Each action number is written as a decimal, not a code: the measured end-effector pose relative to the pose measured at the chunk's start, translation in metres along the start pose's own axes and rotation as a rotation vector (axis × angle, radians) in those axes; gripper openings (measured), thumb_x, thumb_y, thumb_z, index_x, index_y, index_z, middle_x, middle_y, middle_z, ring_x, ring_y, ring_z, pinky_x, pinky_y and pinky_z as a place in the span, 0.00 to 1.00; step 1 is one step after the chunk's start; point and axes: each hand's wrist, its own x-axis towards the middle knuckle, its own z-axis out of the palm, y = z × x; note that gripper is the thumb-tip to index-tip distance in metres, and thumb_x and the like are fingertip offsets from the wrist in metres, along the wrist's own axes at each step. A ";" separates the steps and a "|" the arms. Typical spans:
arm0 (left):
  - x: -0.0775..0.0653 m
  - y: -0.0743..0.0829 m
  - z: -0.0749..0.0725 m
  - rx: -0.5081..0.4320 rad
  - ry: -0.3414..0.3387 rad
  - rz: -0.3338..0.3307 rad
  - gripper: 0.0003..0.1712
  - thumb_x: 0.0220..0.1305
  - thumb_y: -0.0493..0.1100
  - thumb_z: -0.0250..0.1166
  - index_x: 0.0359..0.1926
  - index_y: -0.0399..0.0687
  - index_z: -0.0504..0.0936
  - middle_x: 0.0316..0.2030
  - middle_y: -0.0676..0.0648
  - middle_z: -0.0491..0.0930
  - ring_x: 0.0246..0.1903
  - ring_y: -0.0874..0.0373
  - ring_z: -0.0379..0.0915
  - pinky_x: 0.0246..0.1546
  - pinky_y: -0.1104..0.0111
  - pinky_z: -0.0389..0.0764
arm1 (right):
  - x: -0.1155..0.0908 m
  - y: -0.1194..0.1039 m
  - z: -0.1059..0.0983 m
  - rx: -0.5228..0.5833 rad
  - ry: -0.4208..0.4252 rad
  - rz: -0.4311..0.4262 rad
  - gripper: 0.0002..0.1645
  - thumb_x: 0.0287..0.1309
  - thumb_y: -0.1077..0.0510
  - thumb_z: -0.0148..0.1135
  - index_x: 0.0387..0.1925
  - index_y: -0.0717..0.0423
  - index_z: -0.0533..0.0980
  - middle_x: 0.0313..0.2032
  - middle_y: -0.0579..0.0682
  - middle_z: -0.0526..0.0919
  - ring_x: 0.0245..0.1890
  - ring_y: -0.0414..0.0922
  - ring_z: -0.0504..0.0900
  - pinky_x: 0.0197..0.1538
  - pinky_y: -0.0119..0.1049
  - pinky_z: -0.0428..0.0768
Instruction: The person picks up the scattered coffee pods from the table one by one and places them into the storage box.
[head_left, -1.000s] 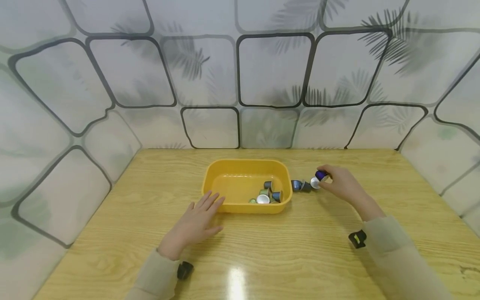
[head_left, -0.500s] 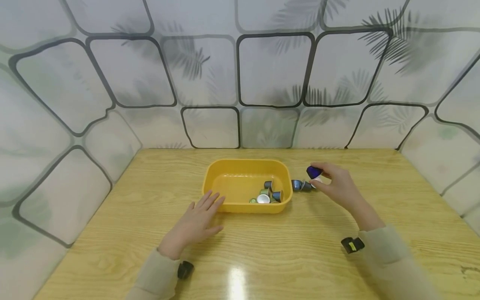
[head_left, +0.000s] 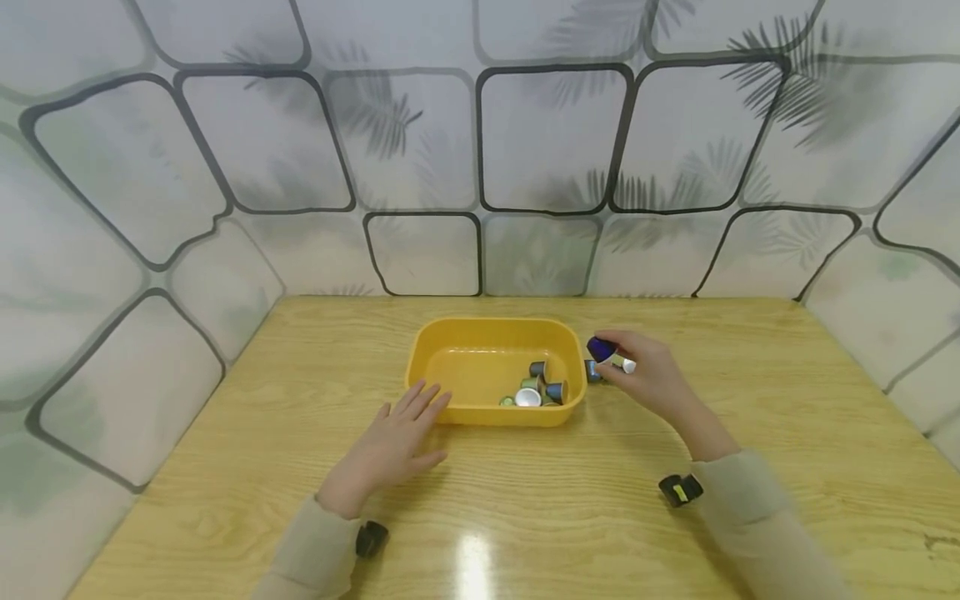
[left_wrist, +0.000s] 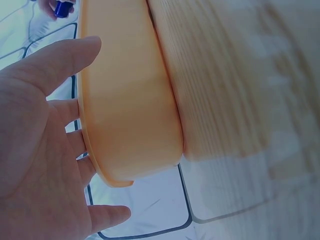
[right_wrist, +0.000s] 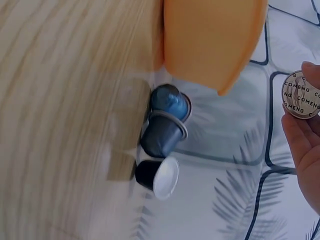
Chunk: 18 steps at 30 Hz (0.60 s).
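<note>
Between thumb and fingers my right hand [head_left: 648, 373] pinches a dark blue coffee capsule [head_left: 601, 348], raised just off the right end of a yellow bin [head_left: 489, 416]. Its printed lid [right_wrist: 301, 94] faces the right wrist camera. My left hand [head_left: 388, 440] rests with spread, straight fingers on the bin's near left rim. In the right wrist view, a blue capsule [right_wrist: 169, 101], a dark grey capsule [right_wrist: 161, 134] and a black capsule with a white lid [right_wrist: 166, 178] lie on the table beside the bin. My right hand partly hides these in the head view.
Several capsules, among them a white-lidded one [head_left: 528, 397] and a blue one [head_left: 556, 392], lie in the bin's right part. The wooden table [head_left: 525, 500] meets a patterned backdrop [head_left: 536, 254] at the back and sides.
My right hand has lifted the dark blue capsule and carried it left toward the bin, passing over the capsules on the table. My left hand has stayed still on the rim.
</note>
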 end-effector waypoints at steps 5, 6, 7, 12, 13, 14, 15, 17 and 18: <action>0.000 -0.003 0.002 0.015 0.006 0.002 0.42 0.57 0.54 0.59 0.67 0.46 0.52 0.66 0.43 0.47 0.65 0.48 0.35 0.53 0.40 0.51 | 0.010 -0.008 0.016 0.070 -0.027 -0.018 0.24 0.44 0.67 0.65 0.47 0.69 0.72 0.42 0.62 0.77 0.41 0.54 0.77 0.42 0.45 0.76; 0.001 -0.003 0.002 0.018 0.007 0.002 0.41 0.57 0.54 0.59 0.67 0.46 0.52 0.66 0.43 0.47 0.65 0.49 0.35 0.53 0.40 0.51 | 0.012 -0.010 0.019 0.077 -0.033 -0.023 0.24 0.45 0.67 0.65 0.47 0.69 0.72 0.42 0.62 0.77 0.42 0.54 0.77 0.42 0.45 0.76; 0.001 -0.003 0.002 0.017 0.006 0.001 0.41 0.57 0.55 0.58 0.67 0.47 0.52 0.66 0.44 0.47 0.65 0.49 0.35 0.54 0.40 0.51 | 0.015 -0.011 0.022 0.087 -0.038 -0.029 0.24 0.45 0.67 0.65 0.47 0.69 0.72 0.43 0.62 0.77 0.42 0.54 0.77 0.42 0.45 0.76; 0.002 -0.003 0.003 0.019 0.007 -0.001 0.42 0.57 0.54 0.59 0.67 0.47 0.52 0.66 0.44 0.48 0.65 0.50 0.35 0.54 0.40 0.51 | 0.027 -0.020 0.039 0.119 -0.072 -0.041 0.23 0.47 0.66 0.64 0.48 0.68 0.72 0.43 0.61 0.77 0.43 0.54 0.76 0.44 0.44 0.75; 0.002 -0.003 0.003 0.016 0.007 0.000 0.42 0.57 0.54 0.59 0.67 0.47 0.52 0.66 0.44 0.48 0.65 0.49 0.35 0.53 0.40 0.51 | 0.029 -0.022 0.043 0.128 -0.084 -0.035 0.23 0.47 0.66 0.64 0.48 0.67 0.72 0.43 0.60 0.77 0.43 0.53 0.76 0.44 0.44 0.75; 0.002 -0.003 0.002 0.017 0.006 -0.002 0.42 0.57 0.54 0.59 0.67 0.47 0.52 0.66 0.44 0.48 0.65 0.49 0.35 0.53 0.40 0.51 | 0.031 -0.023 0.046 0.133 -0.099 -0.024 0.23 0.47 0.65 0.64 0.48 0.67 0.73 0.43 0.60 0.77 0.44 0.53 0.76 0.45 0.44 0.75; 0.002 -0.003 0.002 0.017 0.004 -0.003 0.42 0.57 0.54 0.59 0.67 0.47 0.52 0.66 0.44 0.48 0.65 0.49 0.35 0.53 0.40 0.51 | 0.033 -0.025 0.049 0.140 -0.112 -0.014 0.23 0.48 0.65 0.64 0.48 0.66 0.72 0.43 0.59 0.77 0.44 0.52 0.76 0.45 0.43 0.74; 0.001 -0.003 0.002 0.015 0.000 -0.004 0.42 0.57 0.54 0.59 0.67 0.47 0.51 0.66 0.44 0.47 0.65 0.49 0.35 0.53 0.40 0.51 | 0.037 -0.029 0.055 0.151 -0.139 0.005 0.23 0.48 0.64 0.63 0.49 0.65 0.72 0.44 0.58 0.77 0.44 0.52 0.76 0.46 0.43 0.74; 0.001 -0.003 0.002 0.010 0.001 -0.003 0.42 0.57 0.54 0.59 0.67 0.47 0.52 0.66 0.44 0.48 0.65 0.49 0.35 0.53 0.40 0.51 | 0.039 -0.031 0.058 0.154 -0.150 0.013 0.23 0.49 0.63 0.63 0.49 0.65 0.72 0.44 0.58 0.77 0.45 0.51 0.76 0.46 0.43 0.74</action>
